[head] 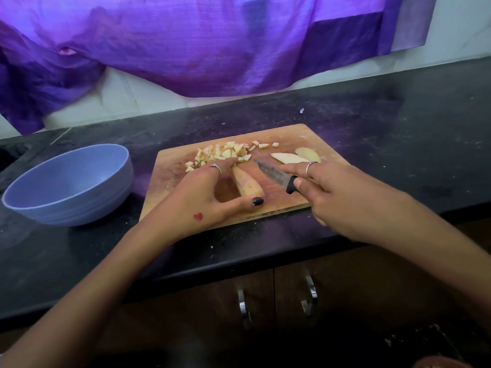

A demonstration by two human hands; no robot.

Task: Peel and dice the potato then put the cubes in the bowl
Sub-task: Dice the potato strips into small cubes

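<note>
A wooden cutting board (292, 136) lies on the black counter. On it my left hand (204, 200) pins a long potato wedge (245, 183) between fingers and thumb. My right hand (342, 197) grips a black-handled knife (276, 177), its blade pointing left toward the wedge's far end, tip just off the potato. A heap of small potato cubes (225, 154) sits at the board's far side. Two peeled potato slices (295, 156) lie at the far right of the board, partly behind my right fingers. An empty blue bowl (70, 183) stands left of the board.
The black counter (398, 134) runs back to a white tiled wall, where a purple cloth (212, 43) hangs low over it. Cabinet doors with metal handles (243, 306) are below the counter's front edge. A dark sink edge shows at far left.
</note>
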